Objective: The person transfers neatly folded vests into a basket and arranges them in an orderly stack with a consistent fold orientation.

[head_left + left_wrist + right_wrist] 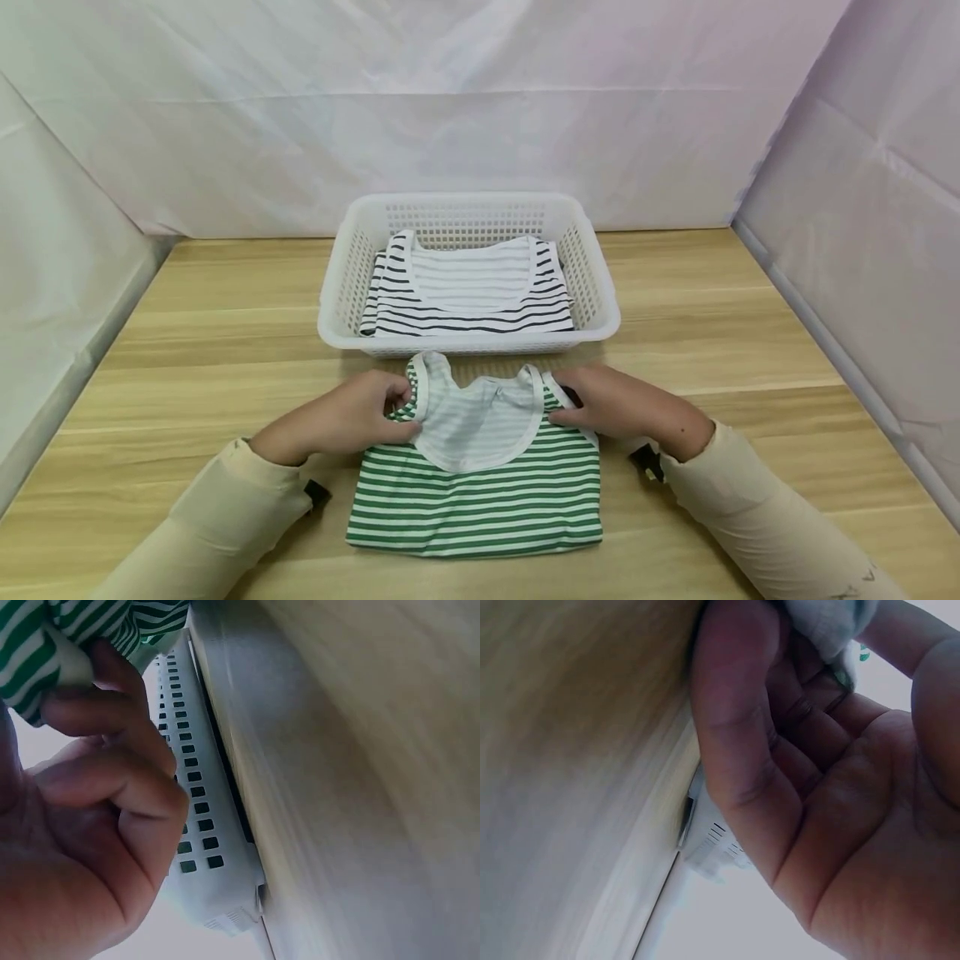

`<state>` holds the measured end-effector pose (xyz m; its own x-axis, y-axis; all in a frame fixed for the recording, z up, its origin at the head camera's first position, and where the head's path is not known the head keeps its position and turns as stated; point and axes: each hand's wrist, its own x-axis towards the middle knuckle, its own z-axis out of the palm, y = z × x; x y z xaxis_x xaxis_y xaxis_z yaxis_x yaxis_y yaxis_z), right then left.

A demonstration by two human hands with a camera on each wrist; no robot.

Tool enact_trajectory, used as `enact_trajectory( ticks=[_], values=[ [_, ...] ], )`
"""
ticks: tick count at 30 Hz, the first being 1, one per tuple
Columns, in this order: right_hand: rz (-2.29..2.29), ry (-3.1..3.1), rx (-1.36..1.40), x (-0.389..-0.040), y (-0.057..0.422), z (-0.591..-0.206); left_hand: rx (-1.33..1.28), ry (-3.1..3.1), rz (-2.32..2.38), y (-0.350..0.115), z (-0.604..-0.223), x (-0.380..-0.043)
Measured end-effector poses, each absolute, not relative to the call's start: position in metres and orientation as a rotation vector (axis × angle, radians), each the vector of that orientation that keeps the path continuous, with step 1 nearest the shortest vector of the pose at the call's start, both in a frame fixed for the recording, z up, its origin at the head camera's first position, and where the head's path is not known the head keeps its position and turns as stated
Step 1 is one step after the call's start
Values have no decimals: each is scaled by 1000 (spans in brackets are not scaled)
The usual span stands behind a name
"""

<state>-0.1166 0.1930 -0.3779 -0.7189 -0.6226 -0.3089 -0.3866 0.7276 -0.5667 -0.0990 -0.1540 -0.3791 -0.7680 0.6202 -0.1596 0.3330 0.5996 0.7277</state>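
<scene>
A green-and-white striped tank top [480, 504] lies folded on the table, its white-trimmed neckline toward the basket. My left hand [358, 417] pinches its left shoulder edge between thumb and fingers; in the left wrist view the curled fingers [124, 772] meet the striped cloth. On the other side, my right hand [611, 404] grips the right shoulder edge, thumb on top of the stripes. The right wrist view shows curled fingers [739, 727] close to the tabletop, with pale cloth [832, 626] between them and the thumb. Just beyond the tank top stands a white plastic basket [468, 343].
Inside the basket lies folded white clothing with black stripes [480, 321], also with a scooped neckline. The wooden table [225, 333] runs back to a white sheet wall [450, 142], with more white sheeting on both sides.
</scene>
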Motion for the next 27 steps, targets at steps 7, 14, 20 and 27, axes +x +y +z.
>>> enact_trajectory(
  ticks=[7,14,20,27],
  values=[
    [-658,2436,-778,-118,195,-379,853,2282,990,-158,-379,-99],
    [-697,2389,-790,-118,196,-378,866,2237,936,-161,-380,-100],
    [-745,2374,-824,-120,197,-379,805,2242,885,-165,-377,-101],
    [-954,2297,-779,-123,199,-381,830,2196,896,-166,-376,-100]
  ],
)
